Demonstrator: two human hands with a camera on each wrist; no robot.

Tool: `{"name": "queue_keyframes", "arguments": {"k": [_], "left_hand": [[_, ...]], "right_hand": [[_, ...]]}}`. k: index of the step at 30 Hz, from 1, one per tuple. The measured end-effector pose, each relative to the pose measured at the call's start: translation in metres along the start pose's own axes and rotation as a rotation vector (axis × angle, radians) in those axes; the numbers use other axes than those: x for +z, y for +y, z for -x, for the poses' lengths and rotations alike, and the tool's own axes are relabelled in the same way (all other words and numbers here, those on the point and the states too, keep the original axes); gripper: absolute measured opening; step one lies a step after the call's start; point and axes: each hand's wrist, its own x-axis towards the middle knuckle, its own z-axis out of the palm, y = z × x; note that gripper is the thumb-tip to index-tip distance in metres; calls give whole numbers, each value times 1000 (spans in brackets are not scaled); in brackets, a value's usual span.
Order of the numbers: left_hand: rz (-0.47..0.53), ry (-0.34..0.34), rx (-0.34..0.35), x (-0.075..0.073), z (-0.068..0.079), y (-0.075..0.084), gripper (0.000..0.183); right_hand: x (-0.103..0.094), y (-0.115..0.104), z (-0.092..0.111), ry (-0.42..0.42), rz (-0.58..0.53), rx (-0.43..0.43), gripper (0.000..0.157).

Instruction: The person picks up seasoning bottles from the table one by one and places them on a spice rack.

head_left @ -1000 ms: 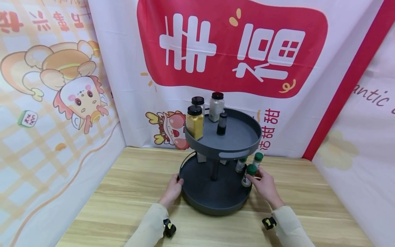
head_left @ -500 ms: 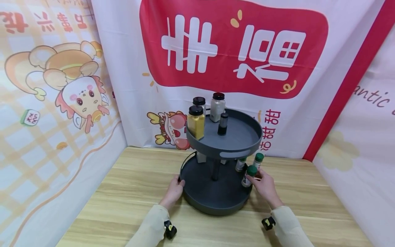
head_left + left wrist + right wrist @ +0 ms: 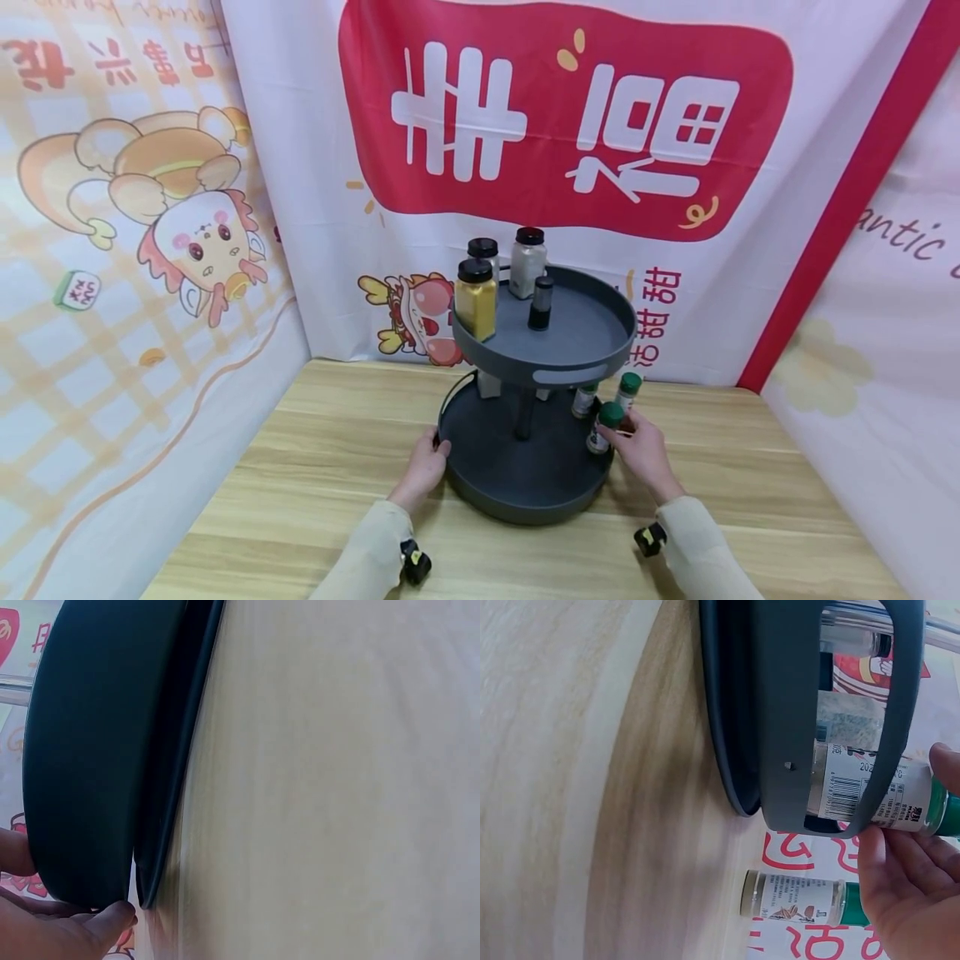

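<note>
A dark grey two-tier turntable [image 3: 528, 510] stands on the table. My left hand [image 3: 423, 468] grips the left rim of its lower tray [image 3: 90, 765], thumb on one side and fingers on the other. At the right of that tray, my right hand [image 3: 647, 454] pinches a green-capped spice jar [image 3: 900, 791] near its cap. The jar is upright, just inside the rim with the cut-out handle [image 3: 787, 712]. Behind it in the tray is another green-capped jar [image 3: 583, 402], partly hidden by the upper tier. A third green-capped jar [image 3: 795, 898] stands on the table outside the tray.
The upper tray [image 3: 585, 321] bears a yellow-filled jar [image 3: 477, 308], two black-lidded jars with pale contents [image 3: 528, 268] and a small black-and-clear bottle [image 3: 540, 307]. Pale containers [image 3: 489, 384] sit at the back of the lower tier. Printed cloths [image 3: 322, 275] surround the wooden table [image 3: 300, 500].
</note>
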Motion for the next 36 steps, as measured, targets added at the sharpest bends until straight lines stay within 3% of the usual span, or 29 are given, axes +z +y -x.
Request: {"name": "queue_keyframes", "arguments": {"k": [17,36], "left_hand": [[-19,15,-29,2,4,1,40],[-44,43,23,3,7,2,34]], "right_hand": [[3,4,-3,1,-10,29,38],[4,6,-5,1,4,37,33]]}}
